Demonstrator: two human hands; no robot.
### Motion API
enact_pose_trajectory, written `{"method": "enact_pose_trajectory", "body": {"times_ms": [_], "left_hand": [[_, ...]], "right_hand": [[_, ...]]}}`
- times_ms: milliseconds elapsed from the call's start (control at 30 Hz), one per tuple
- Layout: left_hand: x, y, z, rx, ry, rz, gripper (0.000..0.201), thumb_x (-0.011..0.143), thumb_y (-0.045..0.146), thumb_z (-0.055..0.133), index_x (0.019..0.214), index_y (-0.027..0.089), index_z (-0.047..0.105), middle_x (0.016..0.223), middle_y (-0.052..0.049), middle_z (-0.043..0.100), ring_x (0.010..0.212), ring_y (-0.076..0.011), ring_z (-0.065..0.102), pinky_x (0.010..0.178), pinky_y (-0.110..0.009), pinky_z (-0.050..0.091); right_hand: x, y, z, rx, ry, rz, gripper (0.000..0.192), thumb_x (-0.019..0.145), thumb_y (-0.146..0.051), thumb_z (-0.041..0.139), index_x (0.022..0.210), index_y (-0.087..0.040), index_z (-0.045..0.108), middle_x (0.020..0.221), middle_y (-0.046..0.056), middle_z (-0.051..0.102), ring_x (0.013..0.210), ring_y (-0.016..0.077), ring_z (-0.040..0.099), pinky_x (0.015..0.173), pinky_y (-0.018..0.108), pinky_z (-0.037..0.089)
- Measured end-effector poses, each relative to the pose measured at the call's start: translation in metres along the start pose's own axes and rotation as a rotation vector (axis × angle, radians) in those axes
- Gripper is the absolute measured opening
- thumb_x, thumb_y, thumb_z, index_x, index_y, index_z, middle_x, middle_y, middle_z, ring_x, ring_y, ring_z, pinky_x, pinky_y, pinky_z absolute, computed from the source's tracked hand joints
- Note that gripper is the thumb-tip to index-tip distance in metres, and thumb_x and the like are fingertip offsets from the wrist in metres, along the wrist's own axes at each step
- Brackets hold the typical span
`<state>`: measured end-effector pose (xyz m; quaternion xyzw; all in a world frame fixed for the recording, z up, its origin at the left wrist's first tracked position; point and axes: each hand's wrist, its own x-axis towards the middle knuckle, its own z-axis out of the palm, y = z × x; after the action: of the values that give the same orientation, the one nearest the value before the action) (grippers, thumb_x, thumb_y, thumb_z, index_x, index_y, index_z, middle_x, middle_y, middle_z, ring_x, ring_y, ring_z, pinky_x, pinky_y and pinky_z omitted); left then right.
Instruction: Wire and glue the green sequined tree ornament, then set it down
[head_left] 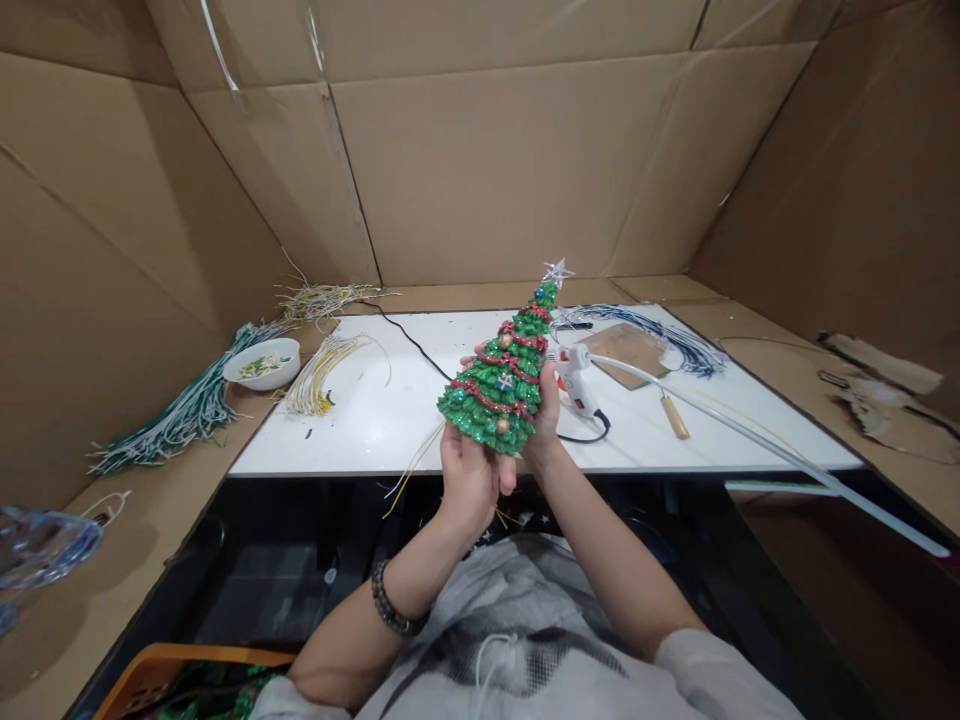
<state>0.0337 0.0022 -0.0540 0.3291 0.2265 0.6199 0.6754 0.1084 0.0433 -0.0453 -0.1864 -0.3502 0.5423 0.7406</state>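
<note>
A green glittery Christmas tree figurine point(499, 385) with red garlands, small baubles and a clear star on top is held up over the front part of the white board. It leans to the right. My left hand point(466, 470) grips its base from below, with the fingers partly hidden behind the tree. Along its right side my right hand point(546, 420) is closed, the thumb pointing up. Thin yellow and white wires point(411, 470) hang out near the base. Behind my right hand lies a white glue gun point(576, 380) with a long clear glue stick in it.
A white bowl point(262, 363) of short wire pieces stands at the left, beside green-white wire bundles point(199, 400) and yellow-white wires point(322, 375). Blue wires point(667, 335), a brown square sheet point(624, 354) and a wooden handle point(675, 416) lie right. An orange basket point(142, 665) sits low left.
</note>
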Motion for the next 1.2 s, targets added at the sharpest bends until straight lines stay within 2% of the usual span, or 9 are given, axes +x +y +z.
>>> {"method": "enact_pose_trajectory", "body": {"times_ms": [333,567,800,1000,1100,1200], "left_hand": [[0.000,0.002,0.000,-0.004,-0.016,-0.012,0.054,0.067,0.063,0.090,0.074,0.019,0.058,0.032,0.007,0.047,0.020,-0.0081,0.037,0.026,-0.013,0.030],[0.000,0.004,0.003,-0.015,-0.004,-0.021,0.058,0.062,0.065,0.091,0.072,0.019,0.058,0.033,0.007,0.047,0.020,-0.0077,0.037,0.026,-0.012,0.027],[0.000,-0.004,-0.001,-0.036,0.026,-0.003,0.058,0.065,0.068,0.088,0.077,0.017,0.063,0.038,0.008,0.049,0.021,-0.0045,0.034,0.025,-0.010,0.023],[-0.001,0.002,0.002,-0.030,0.016,-0.066,0.048,0.070,0.056,0.089,0.071,0.017,0.062,0.047,0.006,0.056,0.023,-0.0045,0.038,0.025,-0.012,0.027],[-0.003,0.010,0.004,-0.042,-0.027,-0.115,0.034,0.075,0.047,0.081,0.071,0.017,0.064,0.051,0.004,0.059,0.026,-0.0070,0.043,0.026,-0.015,0.033],[-0.005,0.016,0.003,-0.081,-0.090,-0.144,0.030,0.072,0.045,0.078,0.071,0.019,0.063,0.057,0.003,0.064,0.032,-0.0113,0.051,0.029,-0.020,0.039]], "right_hand": [[0.000,0.001,-0.001,0.028,-0.016,0.014,0.069,0.068,-0.085,0.066,0.107,-0.028,0.068,0.113,0.011,0.078,0.132,0.0388,0.063,0.105,0.061,0.056],[0.001,0.001,-0.001,0.053,-0.025,0.001,0.065,0.067,-0.084,0.068,0.100,-0.028,0.069,0.114,0.011,0.078,0.134,0.0382,0.062,0.106,0.061,0.056],[0.001,0.006,-0.008,0.061,-0.025,-0.022,0.062,0.073,-0.084,0.064,0.100,-0.029,0.071,0.115,0.009,0.077,0.132,0.0367,0.063,0.105,0.059,0.058],[0.000,0.007,-0.010,0.021,-0.013,-0.006,0.066,0.076,-0.087,0.057,0.106,-0.031,0.072,0.120,0.008,0.076,0.132,0.0369,0.063,0.104,0.059,0.058],[-0.001,0.004,-0.008,-0.002,0.041,-0.057,0.063,0.079,-0.084,0.056,0.113,-0.032,0.070,0.125,0.007,0.075,0.132,0.0365,0.062,0.104,0.059,0.057],[-0.001,0.002,-0.006,-0.007,0.060,-0.096,0.065,0.079,-0.083,0.054,0.111,-0.030,0.071,0.124,0.008,0.075,0.131,0.0367,0.063,0.105,0.058,0.057]]}}
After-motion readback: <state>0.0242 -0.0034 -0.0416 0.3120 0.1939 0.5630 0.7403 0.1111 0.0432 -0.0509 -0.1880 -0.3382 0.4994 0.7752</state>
